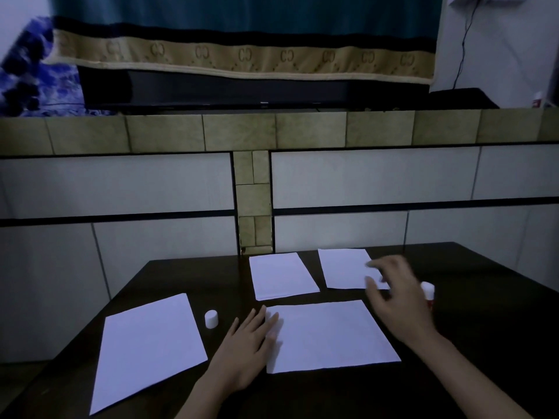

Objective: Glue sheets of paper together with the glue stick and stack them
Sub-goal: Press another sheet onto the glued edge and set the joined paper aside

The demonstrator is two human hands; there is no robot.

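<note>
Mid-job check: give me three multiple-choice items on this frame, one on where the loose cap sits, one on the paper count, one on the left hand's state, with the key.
1. Where does the small white cylindrical cap stand on the dark wooden table?
A. On the near centre sheet
B. Between the large white sheet at left and the left hand
C. Beside the right hand

2. How many white sheets or stacks of paper lie on the table?
A. Two
B. Four
C. Six

3. What is the left hand doing?
A. Gripping the cap
B. Raised in the air
C. Resting flat on the near centre sheet

Key: 1 B, the cap stands on bare table between them. 2 B, four separate white sheets or stacks show. 3 C, straight fingers lie on the sheet's left edge.
</note>
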